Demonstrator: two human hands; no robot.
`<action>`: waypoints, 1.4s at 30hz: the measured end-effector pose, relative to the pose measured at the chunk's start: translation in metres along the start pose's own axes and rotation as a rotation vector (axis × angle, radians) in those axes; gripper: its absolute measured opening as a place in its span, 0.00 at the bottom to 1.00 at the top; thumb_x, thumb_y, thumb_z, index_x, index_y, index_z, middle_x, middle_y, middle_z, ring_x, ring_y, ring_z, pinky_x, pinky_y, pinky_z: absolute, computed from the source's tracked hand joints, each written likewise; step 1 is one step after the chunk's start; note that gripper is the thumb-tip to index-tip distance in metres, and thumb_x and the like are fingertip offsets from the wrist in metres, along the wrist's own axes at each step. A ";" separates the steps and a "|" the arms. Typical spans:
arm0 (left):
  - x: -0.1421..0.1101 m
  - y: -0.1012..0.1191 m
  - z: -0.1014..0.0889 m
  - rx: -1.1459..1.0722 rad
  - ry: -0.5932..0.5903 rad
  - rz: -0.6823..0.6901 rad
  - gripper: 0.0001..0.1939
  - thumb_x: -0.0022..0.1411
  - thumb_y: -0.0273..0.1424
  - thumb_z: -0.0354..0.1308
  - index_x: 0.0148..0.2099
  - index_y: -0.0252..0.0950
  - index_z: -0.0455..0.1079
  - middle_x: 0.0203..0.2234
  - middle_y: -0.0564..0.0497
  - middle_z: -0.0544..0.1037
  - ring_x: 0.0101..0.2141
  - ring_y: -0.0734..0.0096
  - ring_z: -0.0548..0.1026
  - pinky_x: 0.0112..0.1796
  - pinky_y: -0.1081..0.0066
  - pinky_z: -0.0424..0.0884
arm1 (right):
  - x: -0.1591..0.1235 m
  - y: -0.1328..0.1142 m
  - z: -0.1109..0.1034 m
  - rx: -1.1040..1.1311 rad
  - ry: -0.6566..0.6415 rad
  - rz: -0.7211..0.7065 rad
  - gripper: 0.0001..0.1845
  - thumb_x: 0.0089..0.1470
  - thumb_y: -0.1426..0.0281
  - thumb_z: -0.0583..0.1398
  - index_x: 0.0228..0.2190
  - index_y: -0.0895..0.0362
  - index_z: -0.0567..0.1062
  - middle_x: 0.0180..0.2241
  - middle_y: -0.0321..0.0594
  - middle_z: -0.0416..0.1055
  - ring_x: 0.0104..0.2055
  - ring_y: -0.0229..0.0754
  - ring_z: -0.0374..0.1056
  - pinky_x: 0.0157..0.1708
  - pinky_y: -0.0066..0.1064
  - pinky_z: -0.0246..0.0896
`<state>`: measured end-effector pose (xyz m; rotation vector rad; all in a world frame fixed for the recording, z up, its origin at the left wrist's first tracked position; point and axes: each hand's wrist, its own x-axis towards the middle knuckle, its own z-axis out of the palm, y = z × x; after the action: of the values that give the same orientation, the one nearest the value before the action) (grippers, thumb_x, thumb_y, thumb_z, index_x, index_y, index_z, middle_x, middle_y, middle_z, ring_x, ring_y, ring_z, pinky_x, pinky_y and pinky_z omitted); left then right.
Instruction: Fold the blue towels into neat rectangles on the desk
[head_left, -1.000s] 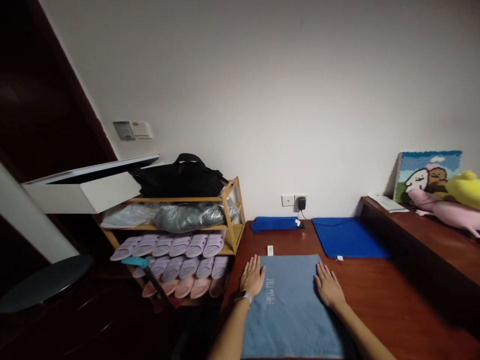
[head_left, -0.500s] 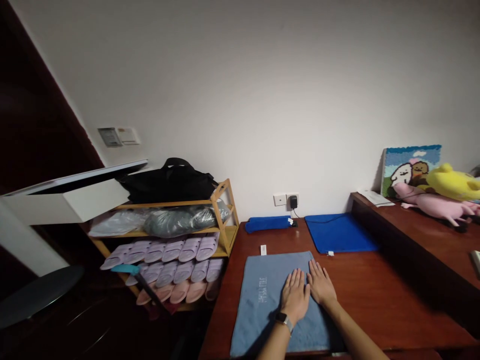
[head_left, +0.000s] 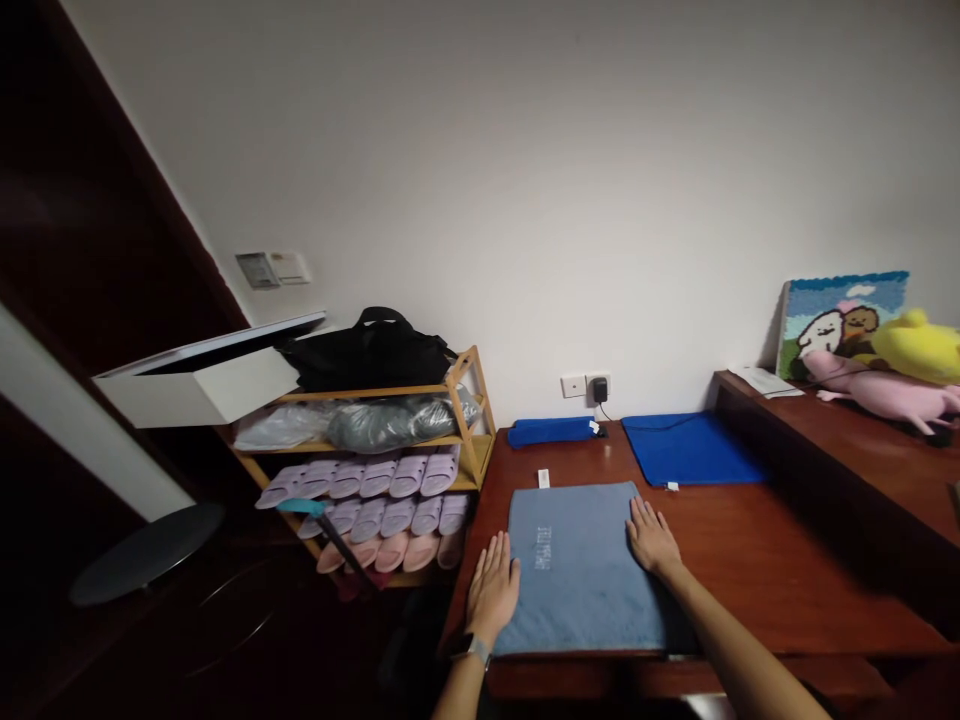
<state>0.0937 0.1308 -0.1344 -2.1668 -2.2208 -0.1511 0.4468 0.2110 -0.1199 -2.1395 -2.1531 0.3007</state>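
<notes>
A grey-blue cloth [head_left: 577, 590] with pale lettering lies spread flat on the brown wooden table [head_left: 757, 580]. A small white tag sticks out from its far edge. My left hand [head_left: 493, 588], with a watch [head_left: 472, 648] on the wrist, lies flat at the cloth's left edge, fingers stretched out. Along the right edge rests my right hand [head_left: 654, 537], palm down with its fingers extended. Neither hand holds anything.
Behind the cloth lie a folded blue cloth [head_left: 551, 431] and a flat blue cloth [head_left: 690, 455]. A shoe rack [head_left: 480, 465] with slippers stands left of the table. Plush toys [head_left: 892, 388] sit on the raised shelf at right.
My left hand has slid left across the cloth, from its middle to its left edge. The right hand stays by the right edge. The view has shifted slightly.
</notes>
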 end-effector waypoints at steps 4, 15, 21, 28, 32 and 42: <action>0.002 0.005 0.000 -0.006 0.019 -0.001 0.32 0.75 0.36 0.36 0.76 0.29 0.52 0.74 0.45 0.52 0.73 0.62 0.51 0.71 0.57 0.51 | -0.035 0.012 0.008 0.027 0.085 -0.034 0.35 0.69 0.64 0.38 0.73 0.61 0.51 0.75 0.41 0.45 0.77 0.46 0.41 0.74 0.45 0.36; -0.005 0.085 -0.016 -0.072 0.219 0.094 0.31 0.76 0.34 0.36 0.76 0.33 0.53 0.72 0.43 0.60 0.72 0.58 0.56 0.70 0.52 0.55 | -0.095 0.019 0.031 0.051 0.106 -0.053 0.36 0.70 0.58 0.39 0.72 0.61 0.54 0.74 0.41 0.48 0.77 0.48 0.42 0.74 0.47 0.38; -0.040 0.236 -0.013 -0.239 0.032 0.475 0.32 0.78 0.42 0.32 0.77 0.37 0.47 0.74 0.48 0.54 0.73 0.61 0.53 0.71 0.55 0.55 | -0.094 0.029 0.040 -0.026 0.141 -0.175 0.33 0.67 0.65 0.46 0.71 0.54 0.59 0.74 0.39 0.46 0.77 0.50 0.42 0.74 0.49 0.40; -0.063 0.161 0.002 -0.164 0.034 0.266 0.35 0.77 0.48 0.34 0.77 0.36 0.51 0.74 0.47 0.52 0.73 0.57 0.52 0.71 0.52 0.53 | -0.095 0.021 0.030 0.037 0.096 -0.070 0.35 0.70 0.60 0.38 0.72 0.61 0.52 0.75 0.41 0.45 0.77 0.47 0.40 0.75 0.46 0.36; -0.074 0.063 0.016 -0.031 0.113 -0.031 0.36 0.76 0.47 0.36 0.76 0.32 0.53 0.73 0.42 0.56 0.73 0.51 0.53 0.71 0.48 0.53 | -0.097 0.017 0.022 0.054 0.065 -0.048 0.35 0.70 0.61 0.39 0.73 0.60 0.52 0.75 0.39 0.45 0.77 0.46 0.40 0.75 0.46 0.35; -0.086 -0.001 0.036 0.045 0.219 -0.085 0.33 0.75 0.40 0.36 0.76 0.35 0.54 0.71 0.45 0.63 0.71 0.57 0.57 0.70 0.51 0.55 | -0.113 0.016 0.019 0.066 0.096 -0.042 0.35 0.70 0.61 0.39 0.72 0.60 0.53 0.75 0.39 0.46 0.77 0.47 0.41 0.74 0.46 0.38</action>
<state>0.0962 0.0482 -0.1786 -1.9300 -2.1718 -0.3214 0.4600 0.0973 -0.1330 -2.0279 -2.1023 0.2556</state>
